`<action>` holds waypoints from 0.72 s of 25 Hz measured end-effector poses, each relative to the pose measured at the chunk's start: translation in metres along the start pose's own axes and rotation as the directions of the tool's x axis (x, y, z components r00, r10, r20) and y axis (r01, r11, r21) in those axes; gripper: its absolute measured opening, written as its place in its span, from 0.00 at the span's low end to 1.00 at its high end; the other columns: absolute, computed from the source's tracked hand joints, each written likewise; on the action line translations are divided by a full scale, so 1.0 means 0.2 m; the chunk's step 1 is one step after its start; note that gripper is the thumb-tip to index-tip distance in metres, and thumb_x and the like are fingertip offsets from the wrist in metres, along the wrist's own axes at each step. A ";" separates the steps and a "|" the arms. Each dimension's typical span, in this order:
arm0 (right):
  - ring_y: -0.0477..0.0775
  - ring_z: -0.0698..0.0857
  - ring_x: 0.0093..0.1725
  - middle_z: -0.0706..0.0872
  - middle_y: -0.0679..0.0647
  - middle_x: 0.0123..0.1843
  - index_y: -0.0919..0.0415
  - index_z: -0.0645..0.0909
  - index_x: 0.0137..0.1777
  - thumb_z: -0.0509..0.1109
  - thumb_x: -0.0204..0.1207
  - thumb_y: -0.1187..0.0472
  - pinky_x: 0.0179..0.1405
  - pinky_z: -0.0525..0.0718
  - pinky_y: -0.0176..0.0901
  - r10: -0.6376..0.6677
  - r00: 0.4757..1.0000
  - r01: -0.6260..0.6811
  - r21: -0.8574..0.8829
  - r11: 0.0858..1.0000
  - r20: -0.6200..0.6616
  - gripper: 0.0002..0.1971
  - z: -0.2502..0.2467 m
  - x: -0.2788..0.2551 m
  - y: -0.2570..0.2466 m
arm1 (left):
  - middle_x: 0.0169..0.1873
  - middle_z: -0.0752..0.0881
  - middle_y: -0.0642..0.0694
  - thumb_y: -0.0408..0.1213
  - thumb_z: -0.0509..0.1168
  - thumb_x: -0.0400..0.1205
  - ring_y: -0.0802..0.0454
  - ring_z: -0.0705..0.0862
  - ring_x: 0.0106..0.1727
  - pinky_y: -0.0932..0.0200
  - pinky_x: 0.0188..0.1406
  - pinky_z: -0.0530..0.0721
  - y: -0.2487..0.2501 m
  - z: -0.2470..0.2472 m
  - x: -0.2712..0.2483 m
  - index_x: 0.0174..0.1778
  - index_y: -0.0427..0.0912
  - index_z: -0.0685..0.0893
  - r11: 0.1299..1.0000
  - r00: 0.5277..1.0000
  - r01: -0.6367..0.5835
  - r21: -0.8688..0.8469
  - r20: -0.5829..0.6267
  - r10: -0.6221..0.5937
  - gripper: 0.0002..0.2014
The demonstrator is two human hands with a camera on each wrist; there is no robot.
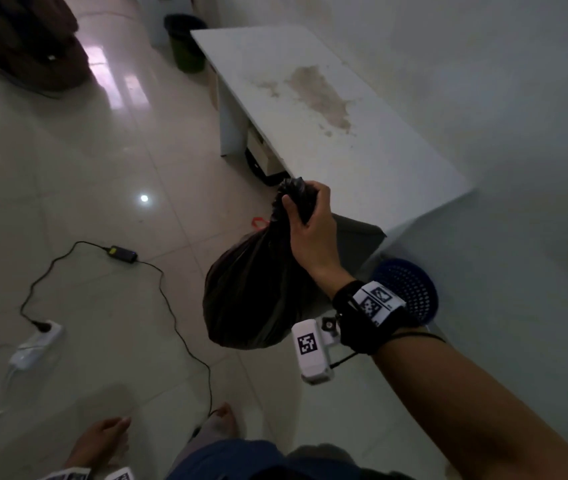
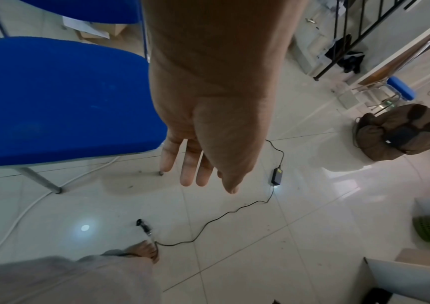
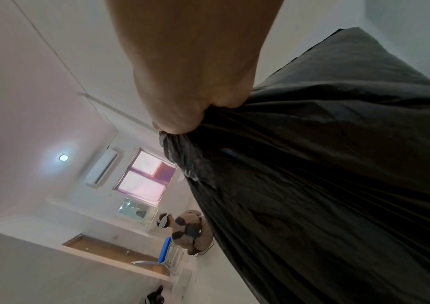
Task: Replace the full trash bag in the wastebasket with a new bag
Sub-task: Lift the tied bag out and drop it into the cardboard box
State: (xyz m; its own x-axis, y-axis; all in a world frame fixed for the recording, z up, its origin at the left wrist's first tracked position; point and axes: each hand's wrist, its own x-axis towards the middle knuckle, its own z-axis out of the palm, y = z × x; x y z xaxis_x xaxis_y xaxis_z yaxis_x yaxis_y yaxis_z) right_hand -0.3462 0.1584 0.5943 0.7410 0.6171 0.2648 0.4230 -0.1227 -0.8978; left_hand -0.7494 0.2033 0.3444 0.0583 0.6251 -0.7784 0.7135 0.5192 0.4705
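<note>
At our feet the pale tiled floor (image 1: 95,188) carries a black power cable (image 1: 171,327) that runs past our toes to an adapter (image 1: 122,253), with a white power strip (image 1: 38,341) plugged in off to the left. Our left hand (image 2: 208,144) hangs idle over the tiles, fingers straight and loose, holding nothing, just beside a blue chair (image 2: 60,98). Our right hand (image 1: 310,223) has its grip clenched round the gathered neck of the full trash bag (image 1: 255,292), which hangs clear of the floor, bulging and heavy-looking below the fist. Near our right forearm stands the blue wastebasket (image 1: 410,289), perforated and tucked by the near corner of the white tabletop (image 1: 362,143); whether it holds any liner we cannot tell. We judge the old bag is out and this is the carry-away step: next we need a spot to set it down without snagging the cable, then a fresh bag, which we do not see here. The tabletop shows a brown stain (image 1: 320,95) near its middle. Farther off, a dark bucket (image 1: 187,41) sits past the far corner, against a white wall (image 1: 483,81)
</note>
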 end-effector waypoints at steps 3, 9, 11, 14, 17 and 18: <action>0.55 0.87 0.52 0.86 0.61 0.58 0.65 0.70 0.65 0.69 0.81 0.57 0.47 0.81 0.35 -0.062 0.998 0.061 0.016 0.998 0.023 0.19 0.27 0.23 -0.10 | 0.45 0.85 0.30 0.30 0.66 0.83 0.37 0.85 0.42 0.53 0.35 0.79 0.17 -0.15 0.12 0.56 0.27 0.81 0.995 1.000 0.022 -0.094 -0.018 -0.024 0.10; 0.49 0.81 0.50 0.84 0.63 0.58 0.70 0.69 0.67 0.69 0.81 0.61 0.45 0.74 0.21 -0.173 0.976 0.170 0.032 0.985 0.132 0.20 0.74 0.75 -0.15 | 0.47 0.85 0.30 0.33 0.66 0.83 0.37 0.84 0.43 0.50 0.38 0.79 0.39 -0.28 0.34 0.61 0.31 0.80 0.964 0.995 0.067 -0.259 -0.051 -0.083 0.13; 0.47 0.79 0.50 0.83 0.62 0.57 0.71 0.69 0.67 0.68 0.81 0.62 0.43 0.70 0.12 -0.187 0.967 0.181 0.052 0.982 0.174 0.19 0.90 0.95 -0.13 | 0.47 0.85 0.29 0.32 0.67 0.82 0.37 0.84 0.41 0.49 0.34 0.82 0.46 -0.31 0.44 0.59 0.30 0.81 0.955 0.988 0.108 -0.278 -0.077 -0.134 0.12; 0.48 0.80 0.50 0.81 0.56 0.55 0.69 0.68 0.68 0.68 0.81 0.62 0.43 0.72 0.12 -0.206 0.951 0.188 0.099 0.977 0.232 0.20 1.15 1.26 -0.04 | 0.46 0.85 0.28 0.31 0.68 0.81 0.38 0.84 0.37 0.49 0.28 0.85 0.65 -0.36 0.62 0.57 0.26 0.81 0.926 0.975 0.147 -0.347 -0.108 -0.195 0.13; 0.53 0.85 0.52 0.84 0.59 0.58 0.64 0.66 0.69 0.67 0.82 0.58 0.50 0.83 0.30 -0.149 0.933 0.107 0.142 0.984 0.328 0.21 1.39 1.59 0.04 | 0.47 0.86 0.27 0.31 0.70 0.80 0.38 0.85 0.38 0.41 0.45 0.84 0.86 -0.44 0.89 0.59 0.23 0.81 0.901 0.955 0.210 -0.381 -0.118 -0.272 0.16; 0.54 0.86 0.52 0.85 0.60 0.58 0.63 0.66 0.69 0.67 0.82 0.58 0.52 0.85 0.39 -0.128 0.928 0.082 0.143 0.986 0.350 0.20 1.45 1.70 0.07 | 0.48 0.85 0.27 0.31 0.69 0.81 0.38 0.85 0.39 0.38 0.49 0.83 0.97 -0.47 0.94 0.59 0.22 0.80 0.887 0.945 0.236 -0.397 -0.120 -0.305 0.16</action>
State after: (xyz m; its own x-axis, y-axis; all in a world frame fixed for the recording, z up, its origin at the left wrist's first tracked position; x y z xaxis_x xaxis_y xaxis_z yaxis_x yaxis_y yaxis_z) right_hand -0.2396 0.5910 0.5703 0.4506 0.8606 0.2372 0.4030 0.0410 -0.9143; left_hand -0.6653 0.4766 0.3295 -0.2458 0.5022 -0.8291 0.3691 0.8394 0.3990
